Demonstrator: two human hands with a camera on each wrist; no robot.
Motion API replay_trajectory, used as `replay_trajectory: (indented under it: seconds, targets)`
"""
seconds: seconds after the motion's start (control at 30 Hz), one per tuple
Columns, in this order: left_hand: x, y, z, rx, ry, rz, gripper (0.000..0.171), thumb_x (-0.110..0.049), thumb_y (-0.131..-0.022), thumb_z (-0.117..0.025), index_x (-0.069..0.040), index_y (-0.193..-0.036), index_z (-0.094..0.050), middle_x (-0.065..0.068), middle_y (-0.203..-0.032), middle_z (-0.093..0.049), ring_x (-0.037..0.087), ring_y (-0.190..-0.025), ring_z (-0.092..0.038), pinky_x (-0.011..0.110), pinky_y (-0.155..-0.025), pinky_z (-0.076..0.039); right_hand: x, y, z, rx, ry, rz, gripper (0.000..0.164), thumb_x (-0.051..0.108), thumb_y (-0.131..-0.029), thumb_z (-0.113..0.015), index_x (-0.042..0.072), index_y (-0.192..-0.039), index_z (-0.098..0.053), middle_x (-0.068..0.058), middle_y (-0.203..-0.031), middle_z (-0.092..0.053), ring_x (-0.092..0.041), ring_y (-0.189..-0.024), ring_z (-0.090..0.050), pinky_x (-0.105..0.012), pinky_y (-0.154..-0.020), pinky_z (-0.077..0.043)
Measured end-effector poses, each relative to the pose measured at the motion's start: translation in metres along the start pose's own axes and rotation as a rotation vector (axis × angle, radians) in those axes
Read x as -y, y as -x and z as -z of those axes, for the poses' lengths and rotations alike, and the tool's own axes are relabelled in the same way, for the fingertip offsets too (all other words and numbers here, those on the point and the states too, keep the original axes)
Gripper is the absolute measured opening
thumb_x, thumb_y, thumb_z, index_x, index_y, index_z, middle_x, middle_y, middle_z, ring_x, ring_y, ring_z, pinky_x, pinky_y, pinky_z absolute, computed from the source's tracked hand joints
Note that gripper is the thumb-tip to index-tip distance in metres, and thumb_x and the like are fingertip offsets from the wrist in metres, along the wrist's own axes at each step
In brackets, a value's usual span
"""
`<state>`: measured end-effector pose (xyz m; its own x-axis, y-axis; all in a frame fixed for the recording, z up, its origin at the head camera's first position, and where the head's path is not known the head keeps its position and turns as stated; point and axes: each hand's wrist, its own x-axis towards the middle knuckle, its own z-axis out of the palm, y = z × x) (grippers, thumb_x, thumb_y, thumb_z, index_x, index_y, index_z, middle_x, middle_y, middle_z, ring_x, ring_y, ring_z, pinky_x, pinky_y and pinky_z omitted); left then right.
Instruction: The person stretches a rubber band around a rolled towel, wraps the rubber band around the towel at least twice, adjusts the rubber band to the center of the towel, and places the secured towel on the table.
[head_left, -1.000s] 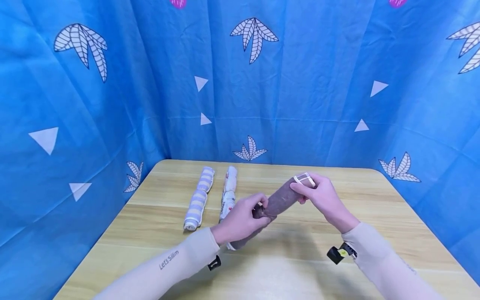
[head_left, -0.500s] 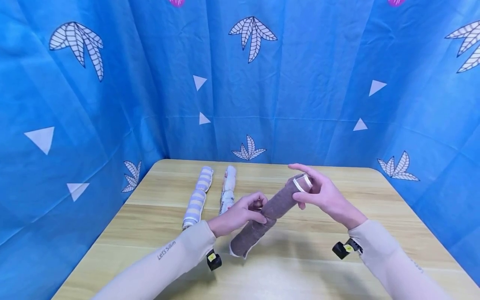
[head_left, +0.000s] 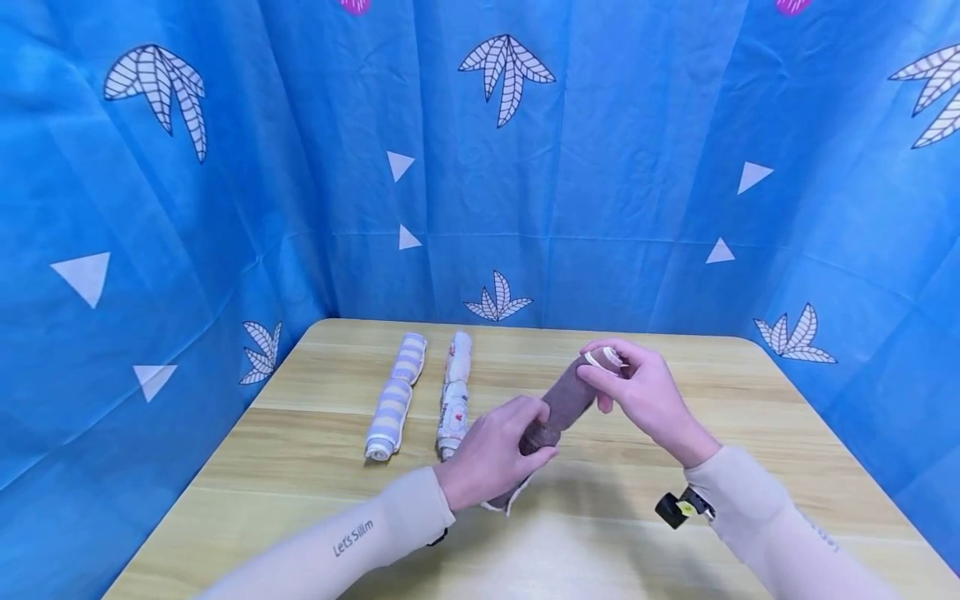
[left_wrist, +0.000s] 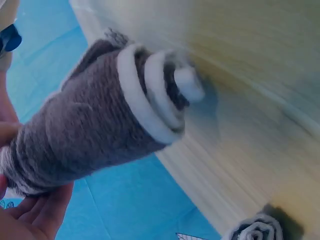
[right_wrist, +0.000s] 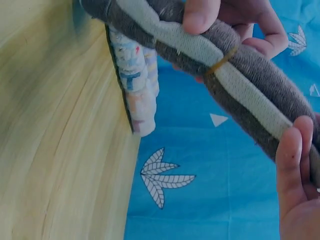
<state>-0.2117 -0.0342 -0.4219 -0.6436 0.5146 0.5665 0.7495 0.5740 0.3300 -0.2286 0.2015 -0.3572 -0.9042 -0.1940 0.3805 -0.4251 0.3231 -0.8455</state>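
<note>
A rolled greyish-brown towel (head_left: pixel 567 400) with white edging is held up at a slant over the table. My left hand (head_left: pixel 495 450) grips it around the middle, while my right hand (head_left: pixel 637 390) holds its upper right end between thumb and fingers. In the right wrist view a thin yellowish rubber band (right_wrist: pixel 222 61) circles the roll near its middle, and a pale border strip (right_wrist: pixel 255 102) runs along its length. The left wrist view shows the spiral lower end (left_wrist: pixel 165 95) of the roll, its layers slightly pushed out.
Two more rolled towels lie side by side on the wooden table (head_left: pixel 300 517): a purple-and-cream striped one (head_left: pixel 395 396) and a white printed one (head_left: pixel 456 392), partly behind my left hand. A blue patterned curtain (head_left: pixel 622 167) encloses the back and sides.
My right fingers spread off the towel's end half a second ago and now hold it again. The roll has turned, and my left hand has gone from pinching its middle to gripping around it.
</note>
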Motion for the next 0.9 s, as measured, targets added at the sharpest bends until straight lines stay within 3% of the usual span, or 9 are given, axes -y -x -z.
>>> replay_trajectory:
  seconds: [0.2, 0.4, 0.7, 0.9]
  targets:
    - [0.002, 0.002, -0.005, -0.059, -0.076, -0.074, 0.035, -0.015, -0.087, -0.075, -0.017, -0.117, -0.058, -0.003, -0.107, -0.066, 0.007, -0.087, -0.061, 0.017, -0.070, -0.052, 0.001, 0.001, -0.002, -0.063, 0.017, -0.056, 0.029, 0.032, -0.093, -0.074, 0.014, -0.115, -0.067, -0.010, -0.071, -0.065, -0.022, -0.057, -0.063, -0.034, -0.057, -0.054]
    - [-0.001, -0.004, -0.004, -0.084, -0.154, -0.096, 0.035, -0.010, -0.086, -0.072, -0.015, -0.119, -0.062, -0.001, -0.107, -0.070, 0.010, -0.091, -0.065, 0.022, -0.075, -0.056, 0.004, -0.001, -0.003, -0.121, 0.005, -0.082, 0.028, 0.030, -0.092, -0.074, 0.011, -0.113, -0.069, -0.009, -0.076, -0.066, -0.019, -0.057, -0.064, -0.035, -0.058, -0.058]
    - [-0.008, -0.008, -0.003, 0.005, -0.194, -0.065, 0.016, -0.013, -0.084, -0.074, -0.016, -0.095, -0.063, -0.002, -0.090, -0.060, 0.007, -0.078, -0.054, 0.015, -0.064, -0.048, 0.003, -0.005, -0.006, -0.129, 0.011, -0.152, 0.030, 0.025, -0.089, -0.078, 0.006, -0.111, -0.070, -0.010, -0.075, -0.066, -0.016, -0.056, -0.063, -0.032, -0.057, -0.057]
    - [-0.005, -0.004, -0.005, 0.012, -0.235, -0.139, 0.023, -0.015, -0.082, -0.076, -0.018, -0.081, -0.053, -0.004, -0.085, -0.053, 0.006, -0.074, -0.049, 0.014, -0.062, -0.044, 0.003, -0.005, -0.007, -0.109, -0.006, -0.193, 0.032, 0.025, -0.088, -0.078, 0.004, -0.111, -0.070, -0.006, -0.071, -0.064, -0.014, -0.056, -0.062, -0.031, -0.056, -0.055]
